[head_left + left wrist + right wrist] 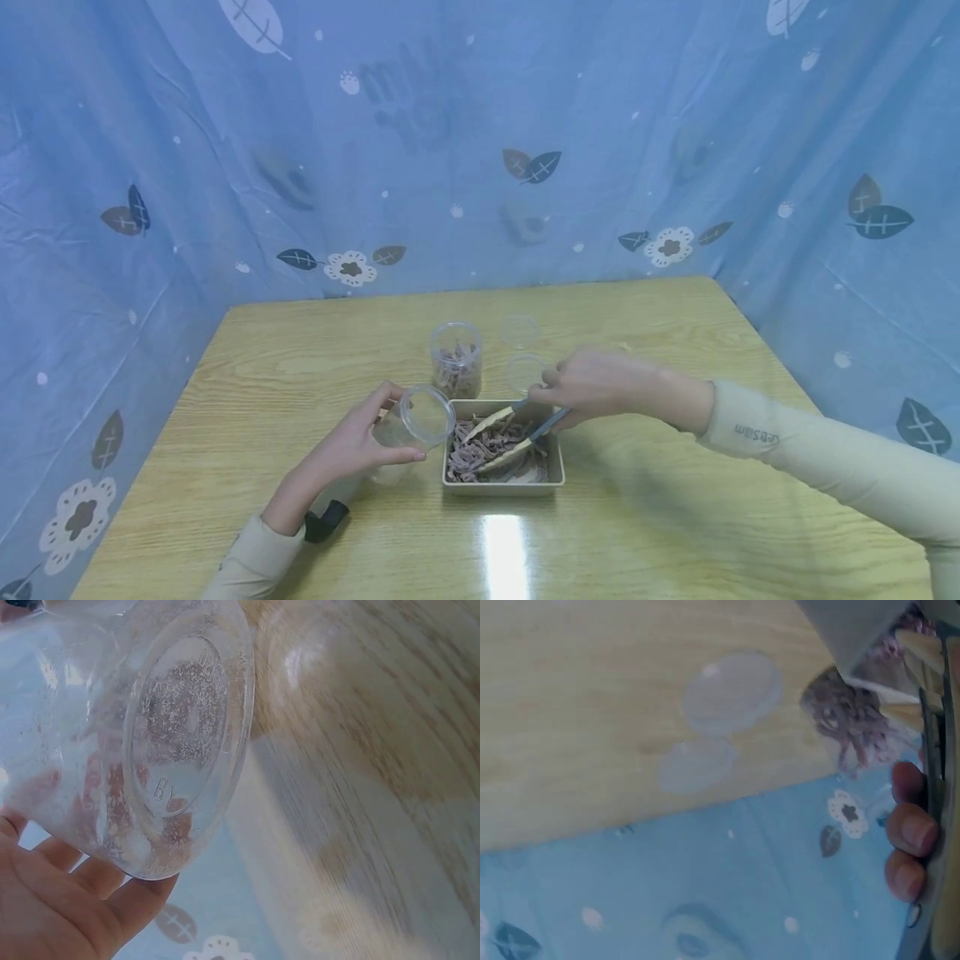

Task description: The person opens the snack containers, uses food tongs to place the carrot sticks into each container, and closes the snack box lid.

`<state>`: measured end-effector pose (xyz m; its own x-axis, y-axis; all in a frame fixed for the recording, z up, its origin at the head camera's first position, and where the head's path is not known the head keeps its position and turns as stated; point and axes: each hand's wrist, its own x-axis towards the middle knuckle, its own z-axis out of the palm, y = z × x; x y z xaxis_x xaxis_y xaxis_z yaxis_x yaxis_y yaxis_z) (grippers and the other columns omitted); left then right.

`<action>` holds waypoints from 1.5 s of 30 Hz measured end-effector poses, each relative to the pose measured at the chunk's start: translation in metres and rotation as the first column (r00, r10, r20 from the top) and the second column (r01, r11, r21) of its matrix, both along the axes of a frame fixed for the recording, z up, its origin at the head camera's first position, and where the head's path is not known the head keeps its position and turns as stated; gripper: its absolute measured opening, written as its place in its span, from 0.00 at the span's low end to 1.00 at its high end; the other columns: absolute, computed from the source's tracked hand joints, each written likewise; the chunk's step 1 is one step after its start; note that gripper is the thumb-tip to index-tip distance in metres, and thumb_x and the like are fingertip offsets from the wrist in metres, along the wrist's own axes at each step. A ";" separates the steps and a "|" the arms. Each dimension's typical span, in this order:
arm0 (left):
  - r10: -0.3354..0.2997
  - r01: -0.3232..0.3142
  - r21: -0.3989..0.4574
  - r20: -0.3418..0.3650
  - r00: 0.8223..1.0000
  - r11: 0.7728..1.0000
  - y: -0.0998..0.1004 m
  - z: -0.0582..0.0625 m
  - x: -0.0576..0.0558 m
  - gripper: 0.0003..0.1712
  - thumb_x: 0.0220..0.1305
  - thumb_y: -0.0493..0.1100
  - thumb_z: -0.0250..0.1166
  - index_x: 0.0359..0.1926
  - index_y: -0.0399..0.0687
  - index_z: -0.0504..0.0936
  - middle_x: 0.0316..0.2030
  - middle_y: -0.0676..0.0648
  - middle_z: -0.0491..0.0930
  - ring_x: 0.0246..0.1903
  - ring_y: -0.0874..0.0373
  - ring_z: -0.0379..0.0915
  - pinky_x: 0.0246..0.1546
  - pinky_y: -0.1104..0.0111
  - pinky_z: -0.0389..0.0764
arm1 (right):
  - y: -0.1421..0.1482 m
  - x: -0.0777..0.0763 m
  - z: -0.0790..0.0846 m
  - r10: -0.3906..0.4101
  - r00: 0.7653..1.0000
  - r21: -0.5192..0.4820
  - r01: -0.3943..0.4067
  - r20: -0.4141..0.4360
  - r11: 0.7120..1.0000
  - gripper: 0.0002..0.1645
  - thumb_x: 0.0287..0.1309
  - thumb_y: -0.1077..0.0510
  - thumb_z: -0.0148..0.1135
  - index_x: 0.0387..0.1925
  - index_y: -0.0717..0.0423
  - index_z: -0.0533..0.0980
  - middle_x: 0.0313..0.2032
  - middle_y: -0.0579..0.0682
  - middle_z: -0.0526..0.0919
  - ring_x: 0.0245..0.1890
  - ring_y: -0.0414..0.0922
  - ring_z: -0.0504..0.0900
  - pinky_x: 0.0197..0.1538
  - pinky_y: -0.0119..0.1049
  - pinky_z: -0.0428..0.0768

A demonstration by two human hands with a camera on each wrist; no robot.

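Observation:
My left hand [356, 437] grips a clear plastic jar [390, 433], tilted with its mouth toward a rectangular tray [504, 490]. Nothing shows inside this jar; its ridged base [180, 727] faces the left wrist camera. My right hand [592, 385] holds a pair of tongs [542, 429] with grey handles and cream tips. Their spread tips reach down into brownish-purple shredded strips [468, 454] that fill much of the tray, mostly its left side. In the right wrist view, fingers [913, 829] curl round the tongs' handle.
Behind the tray stands a second clear jar [457, 367], partly filled with the same strips. Two clear round lids [520, 332] lie on the wooden table [315, 350] to its right. A blue patterned curtain [450, 167] encloses the back and sides.

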<state>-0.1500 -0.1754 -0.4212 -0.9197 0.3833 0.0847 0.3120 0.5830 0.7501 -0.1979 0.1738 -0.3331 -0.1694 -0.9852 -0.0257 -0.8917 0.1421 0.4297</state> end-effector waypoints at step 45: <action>-0.038 -0.015 -0.206 -0.249 0.968 0.979 -0.004 0.020 0.019 0.46 0.35 0.68 0.72 0.58 0.61 0.70 0.52 0.59 0.72 0.50 0.58 0.69 0.49 0.51 0.75 | 0.041 0.000 -0.002 -0.063 0.965 -0.143 0.102 0.256 0.984 0.19 0.51 0.41 0.64 0.32 0.47 0.66 0.16 0.35 0.63 0.13 0.30 0.50 0.16 0.19 0.50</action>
<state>-0.1312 -0.1791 -0.4008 -0.8745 0.4267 0.2305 0.4819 0.7108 0.5123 -0.1983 0.2147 -0.3355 -0.2579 -0.9634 0.0731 -0.9500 0.2667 0.1625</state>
